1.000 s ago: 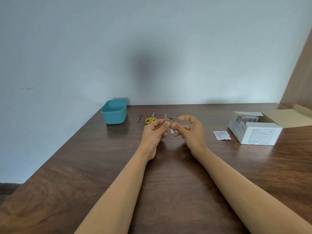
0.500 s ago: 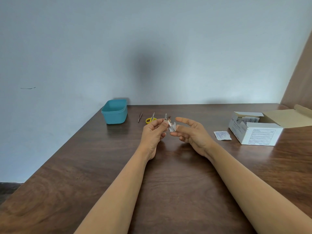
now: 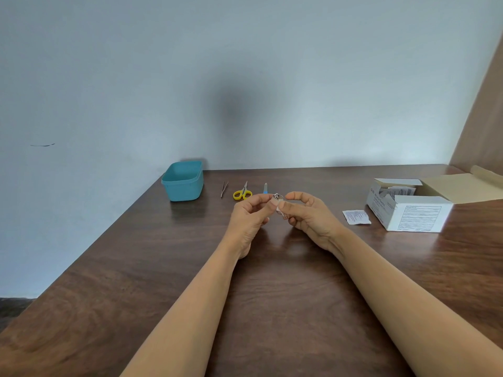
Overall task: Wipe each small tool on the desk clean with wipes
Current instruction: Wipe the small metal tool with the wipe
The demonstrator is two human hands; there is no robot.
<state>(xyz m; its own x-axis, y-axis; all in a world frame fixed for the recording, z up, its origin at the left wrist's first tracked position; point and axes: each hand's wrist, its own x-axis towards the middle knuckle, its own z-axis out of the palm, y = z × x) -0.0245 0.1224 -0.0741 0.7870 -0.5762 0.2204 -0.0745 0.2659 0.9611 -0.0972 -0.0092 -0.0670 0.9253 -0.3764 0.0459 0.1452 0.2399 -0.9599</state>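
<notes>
Both sets of fingers meet in mid-air over the desk [image 3: 285,295]. The left hand [image 3: 246,220] pinches the top of a small metal tool [image 3: 278,197], thumb and forefinger closed on it. The right hand [image 3: 313,217] nips a white wipe [image 3: 278,210] round its lower part, the other fingers loosely curled. The tool's long axis slants down toward the right hand (so the wiping stroke would likely run that way). Just beyond the fingers lie a file [image 3: 265,188], yellow scissors [image 3: 242,193] and tweezers [image 3: 224,189], probably waiting their turn. Well off to the right stands the wipe box [image 3: 416,216].
</notes>
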